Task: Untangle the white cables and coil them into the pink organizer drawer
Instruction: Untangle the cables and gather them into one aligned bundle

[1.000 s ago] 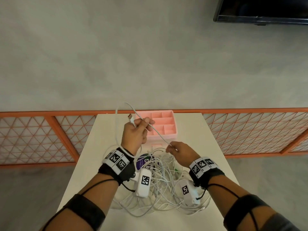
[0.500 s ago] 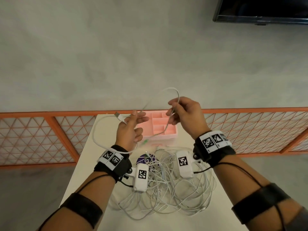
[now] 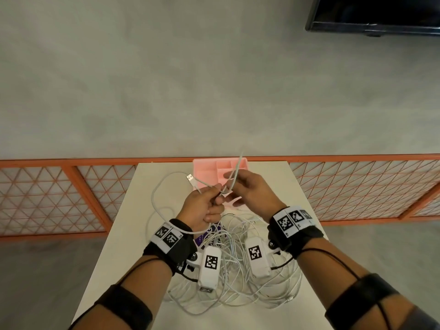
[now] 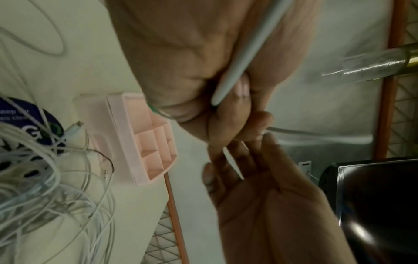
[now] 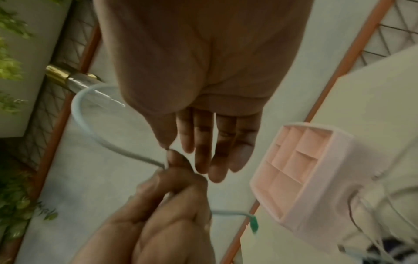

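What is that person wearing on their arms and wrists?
Each wrist has a black wrap: the left wrist band and the right wrist band. White tags with black square codes sit on top. A small white box with the same kind of code hangs under each wrist. Thin black cables run up to black forearm straps.

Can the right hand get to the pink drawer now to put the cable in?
Probably yes. The right hand hovers just in front of the open pink drawer with nothing between them, but it pinches a cable that the left hand also holds.
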### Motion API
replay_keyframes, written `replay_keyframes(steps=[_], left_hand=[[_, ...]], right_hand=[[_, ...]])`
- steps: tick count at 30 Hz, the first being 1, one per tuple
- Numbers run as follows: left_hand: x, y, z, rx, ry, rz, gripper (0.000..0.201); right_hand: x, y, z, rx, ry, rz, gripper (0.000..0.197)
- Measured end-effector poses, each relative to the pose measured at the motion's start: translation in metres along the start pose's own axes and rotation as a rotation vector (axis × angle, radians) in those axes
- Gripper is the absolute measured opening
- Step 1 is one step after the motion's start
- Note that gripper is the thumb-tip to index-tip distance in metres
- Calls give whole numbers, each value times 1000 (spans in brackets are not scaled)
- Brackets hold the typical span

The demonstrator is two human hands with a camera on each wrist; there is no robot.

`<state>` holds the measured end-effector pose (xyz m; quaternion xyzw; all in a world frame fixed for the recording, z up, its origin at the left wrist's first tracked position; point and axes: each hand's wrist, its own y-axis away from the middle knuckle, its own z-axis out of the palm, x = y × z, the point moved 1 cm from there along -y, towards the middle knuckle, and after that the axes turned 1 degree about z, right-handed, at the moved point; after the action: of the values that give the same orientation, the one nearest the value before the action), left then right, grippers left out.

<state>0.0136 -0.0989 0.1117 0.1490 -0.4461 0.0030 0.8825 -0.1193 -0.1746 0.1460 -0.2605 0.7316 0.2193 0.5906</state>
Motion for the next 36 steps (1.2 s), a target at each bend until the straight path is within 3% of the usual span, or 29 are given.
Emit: replay_keyframes(steps=[4,9,13,16,19,25,28,31,34,36], left_hand=[[-5,0,2,52,-101,56,25],[-8,-4,-19,182,-200,119,33],[2,-2,-44,260,-206,159,35],[8,0,-60,312,-225,180,30],[8,4,-69,318,-257,182,27],[3,7,-82,406,-268,172,28],[1,8,-82,420,-256,159,28],[-3,7,-71,371,-241,125,30],[-11,5,-53,294,-211,81,33],[-16,3,-43,263,-200,63,34]], right_hand=[[8,2,6,-24,-9,17,20],[17,-7,-19,162,-56,42,21],[49,-9,-77,389,-61,152,21],[82,2,-131,493,183,260,21],[110,23,-173,487,544,353,21],[164,83,-245,685,750,706,22],[182,109,-260,618,869,927,24],[185,121,-252,547,923,999,20],[171,109,-227,472,917,935,24],[161,89,-207,487,810,794,32]])
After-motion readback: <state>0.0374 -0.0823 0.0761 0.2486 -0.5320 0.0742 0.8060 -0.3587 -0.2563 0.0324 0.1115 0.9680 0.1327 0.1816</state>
